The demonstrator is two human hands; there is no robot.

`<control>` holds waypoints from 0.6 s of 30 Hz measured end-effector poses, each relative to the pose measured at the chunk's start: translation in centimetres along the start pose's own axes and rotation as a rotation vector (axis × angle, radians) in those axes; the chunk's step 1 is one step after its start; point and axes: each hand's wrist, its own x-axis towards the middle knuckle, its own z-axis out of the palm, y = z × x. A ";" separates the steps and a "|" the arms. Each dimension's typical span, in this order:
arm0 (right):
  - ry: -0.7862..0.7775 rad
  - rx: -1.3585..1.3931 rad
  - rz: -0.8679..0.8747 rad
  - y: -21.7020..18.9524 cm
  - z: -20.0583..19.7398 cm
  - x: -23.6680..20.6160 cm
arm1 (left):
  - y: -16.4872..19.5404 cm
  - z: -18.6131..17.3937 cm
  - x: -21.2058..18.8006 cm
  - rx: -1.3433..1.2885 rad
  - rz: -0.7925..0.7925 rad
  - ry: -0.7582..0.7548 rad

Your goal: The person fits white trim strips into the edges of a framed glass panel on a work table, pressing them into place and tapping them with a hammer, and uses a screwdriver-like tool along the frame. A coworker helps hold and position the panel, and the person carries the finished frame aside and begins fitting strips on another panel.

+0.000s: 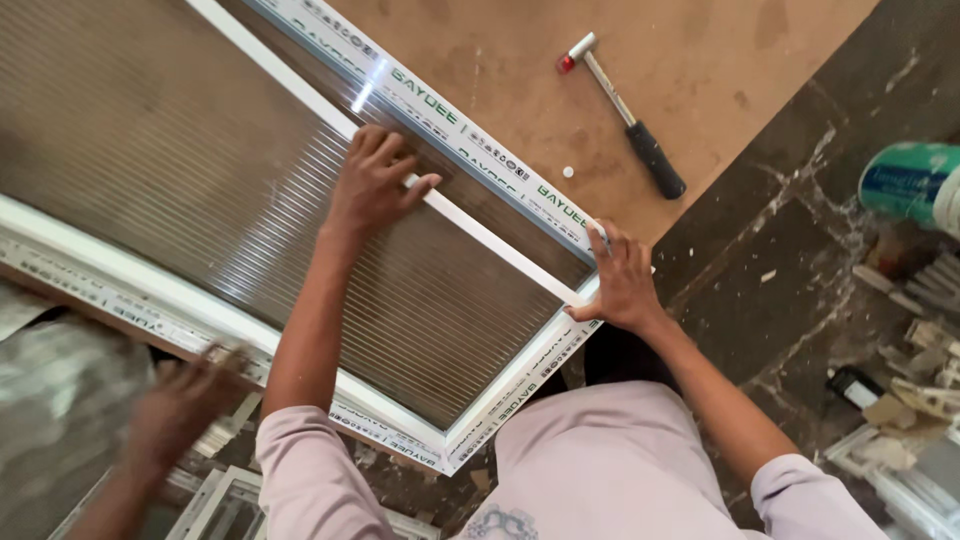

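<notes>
Our left hand [372, 185] presses spread fingers on a white glazing strip [490, 242]; our right hand [622, 280] pinches its end at the corner of the white window frame [505, 395], over the ribbed glass pane [170, 150]. We judge the strip is being seated; next comes firm, even pressure. A hammer [625, 110] lies on the board; a co-worker's hand [180, 400] rests on the near frame rail.

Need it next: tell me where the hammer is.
The hammer lies on the brown board at upper right, beyond the window frame, above the right hand.
</notes>
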 end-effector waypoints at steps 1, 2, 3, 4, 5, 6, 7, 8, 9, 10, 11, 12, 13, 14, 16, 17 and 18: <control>-0.030 0.002 0.031 0.0 -0.1 0.0 | 0.0 -0.2 -0.1 -0.058 -0.019 0.007; -0.047 0.003 0.067 0.0 -0.1 0.1 | -0.2 -0.4 -0.2 -0.114 -0.026 0.015; -0.028 0.030 0.060 0.0 -0.2 0.2 | -0.4 -0.5 -0.2 -0.174 -0.028 0.022; -0.017 0.055 0.055 0.1 -0.3 0.2 | -0.5 -0.6 -0.3 -0.191 -0.037 0.016; -0.008 0.074 0.048 0.1 -0.5 0.3 | -0.6 -0.6 -0.4 -0.210 -0.049 0.014; -0.016 0.072 0.062 0.1 -0.7 0.4 | -0.7 -0.5 -0.5 -0.227 -0.063 0.018; -0.025 0.069 0.068 0.1 -0.8 0.6 | -0.8 -0.5 -0.8 -0.237 -0.061 0.019; -0.036 0.067 0.069 0.2 -1.0 0.8 | -0.9 -0.5 -1.0 -0.243 -0.062 0.021; -0.027 0.075 0.071 0.1 -1.1 1.0 | -1.1 -0.6 -1.3 -0.246 -0.061 0.022; -0.016 0.081 0.073 0.1 -1.2 1.2 | -1.4 -0.5 -1.5 -0.252 -0.056 0.018; -0.010 0.088 0.074 0.1 -1.2 1.4 | -1.6 -0.5 -1.8 -0.260 -0.056 0.013; -0.010 0.103 0.070 0.0 -1.3 1.7 | -1.9 -0.5 -1.9 -0.264 -0.052 0.011; -0.007 0.120 0.065 0.0 -1.3 2.0 | -2.2 -0.4 -2.1 -0.282 -0.055 0.034; -0.009 0.142 0.063 -0.2 -1.2 2.3 | -2.5 -0.5 -2.4 -0.301 -0.060 0.049; -0.016 0.191 0.084 -0.4 -0.9 3.2 | -3.4 -0.7 -2.8 -0.303 -0.072 0.067; -0.042 0.209 0.093 -0.5 -0.9 3.3 | -3.5 -0.7 -3.2 -0.300 -0.098 0.079; -0.025 0.214 0.057 -0.6 -0.7 3.7 | -4.0 -0.6 -3.4 -0.282 -0.104 0.114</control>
